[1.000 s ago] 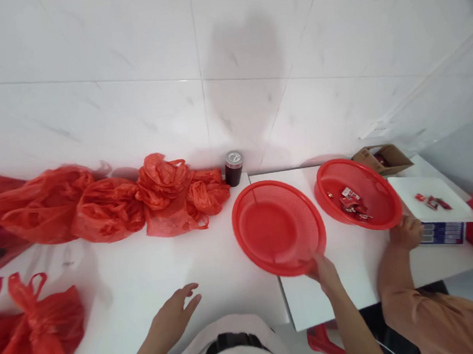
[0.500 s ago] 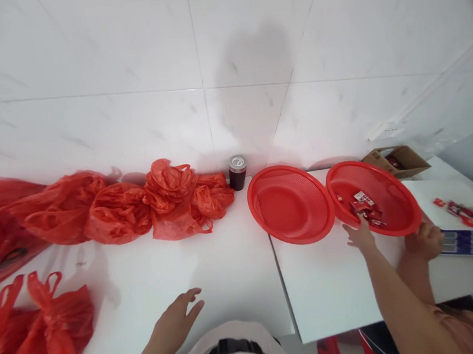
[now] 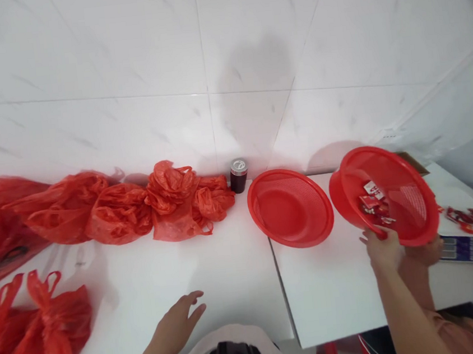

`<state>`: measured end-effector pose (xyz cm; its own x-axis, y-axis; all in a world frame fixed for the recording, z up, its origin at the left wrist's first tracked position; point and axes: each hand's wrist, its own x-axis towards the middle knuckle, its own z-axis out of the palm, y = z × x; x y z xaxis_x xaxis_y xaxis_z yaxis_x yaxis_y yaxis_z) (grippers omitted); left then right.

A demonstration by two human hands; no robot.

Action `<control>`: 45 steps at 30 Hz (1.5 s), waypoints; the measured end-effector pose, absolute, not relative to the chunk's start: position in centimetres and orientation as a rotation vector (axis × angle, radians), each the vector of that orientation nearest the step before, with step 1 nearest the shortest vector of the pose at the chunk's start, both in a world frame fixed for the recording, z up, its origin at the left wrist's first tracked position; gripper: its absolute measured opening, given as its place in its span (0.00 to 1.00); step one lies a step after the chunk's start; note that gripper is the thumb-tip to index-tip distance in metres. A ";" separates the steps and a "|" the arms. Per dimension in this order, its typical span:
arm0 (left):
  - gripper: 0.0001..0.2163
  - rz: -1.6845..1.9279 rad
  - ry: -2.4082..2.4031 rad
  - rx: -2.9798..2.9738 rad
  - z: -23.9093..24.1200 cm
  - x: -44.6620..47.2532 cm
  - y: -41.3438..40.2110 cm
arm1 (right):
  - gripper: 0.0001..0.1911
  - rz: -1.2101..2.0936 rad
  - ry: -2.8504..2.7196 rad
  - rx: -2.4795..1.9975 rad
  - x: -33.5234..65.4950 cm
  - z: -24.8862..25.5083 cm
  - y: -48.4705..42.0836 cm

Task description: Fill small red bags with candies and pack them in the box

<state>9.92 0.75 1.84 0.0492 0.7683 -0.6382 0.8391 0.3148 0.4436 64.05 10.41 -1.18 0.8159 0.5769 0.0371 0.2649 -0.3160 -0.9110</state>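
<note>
Your right hand (image 3: 382,249) has the near rim of the mesh basket (image 3: 412,203) gripped, tilted over the right-hand table (image 3: 333,291); your left hand (image 3: 178,324) is empty, fingers parted. Imo a one-handed slip could spill those shiny little packets (image 3: 374,202). Basket's round, smooth red plastic, perforated walls; the bags (image 3: 117,212) leftward look thin and crinkly.

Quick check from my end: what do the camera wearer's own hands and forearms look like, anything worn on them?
The left hand and right hand are ungloved, with slender fingers, some of the right's hidden. No sleeve, watch, bracelet, cable or marking is visible on the tapering forearms.
</note>
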 end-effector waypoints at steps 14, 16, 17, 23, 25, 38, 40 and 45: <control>0.23 -0.026 1.721 1.518 1.7 9.1 0.1 | 0.12 1.006 -1.238 -1.608 40.6 3.9 1.0; 0.21 -0.021 1.754 1.513 1.6 8.4 -0.3 | 0.10 1.211 -1.252 -1.496 37.8 3.2 0.3; 0.21 -0.020 1.766 1.508 1.5 8.0 -0.5 | 0.09 1.275 -1.249 -1.460 36.8 2.7 0.1; 0.23 -0.009 1.783 1.430 0.8 6.5 -1.8 | 0.12 1.261 -1.185 -1.618 37.2 0.3 -0.1; 0.23 -0.016 1.768 1.421 0.5 6.3 -2.1 | 0.14 1.181 -1.143 -1.719 38.6 -0.1 0.0; 0.23 -0.003 1.725 1.488 1.4 7.8 2.7 | 0.37 1.345 -0.861 -1.911 38.4 -2.6 -1.7; 0.23 -0.008 1.717 1.482 1.4 7.9 3.3 | 0.40 1.534 -0.939 -1.888 37.6 -1.6 -1.4; 0.23 -0.047 1.677 1.414 0.6 8.1 3.4 | 0.25 1.617 -1.309 -1.605 35.6 1.7 4.9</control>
